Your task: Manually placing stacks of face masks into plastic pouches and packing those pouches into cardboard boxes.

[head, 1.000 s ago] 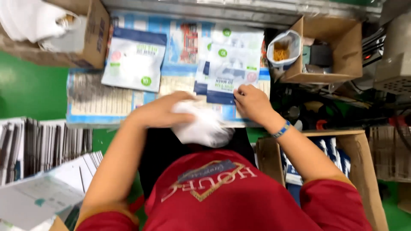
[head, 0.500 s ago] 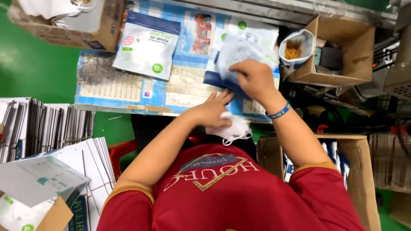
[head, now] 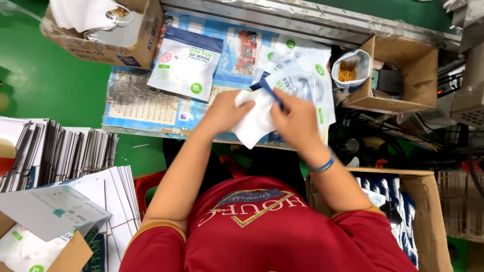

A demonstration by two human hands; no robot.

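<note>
White face mask (head: 256,121), folded, lay between both hands above the near edge of the paper-covered bench (head: 136,103), its lower corner hanging past that edge. The left hand (head: 227,112) pinched the mask's left side; the right hand (head: 297,118) was closed on the mouth of a clear-and-white pouch (head: 302,80) with a blue strip, held against the mask's upper right edge. Judged from this, insertion was under way: most of the mask remained outside the pouch, and sealing was not yet done. 1 filled pouch (head: 185,63) lay flat to the left on the bench. A carton of loose masks (head: 96,25) stood at the upper left, a small bag of rubber bands (head: 349,70) to the right, and stacked flat cards (head: 55,151) at the lower left.
</note>
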